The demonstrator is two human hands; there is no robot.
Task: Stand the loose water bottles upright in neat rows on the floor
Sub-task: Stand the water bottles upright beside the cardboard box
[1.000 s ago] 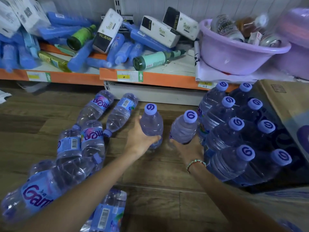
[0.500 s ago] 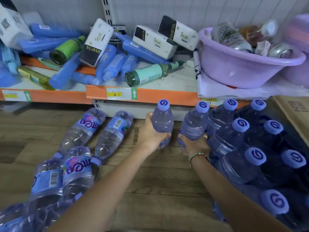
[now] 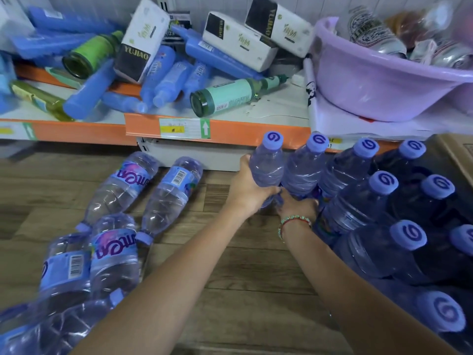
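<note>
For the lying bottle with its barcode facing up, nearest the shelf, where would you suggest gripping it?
Grip the barcode bottle round its ribbed lower body, coming from above. It lies flat, cap towards the person, base towards the shelf, with open floor on its right for fingers; then swing the cap upward.

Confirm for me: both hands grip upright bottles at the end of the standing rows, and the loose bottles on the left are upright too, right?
Not quite. The head view shows the loose bottles lying on their sides. The left hand and right hand do grip upright bottles.

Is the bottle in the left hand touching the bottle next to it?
Touching. The head view shows the left hand's bottle pressed side by side against the neighbouring bottle.
</note>
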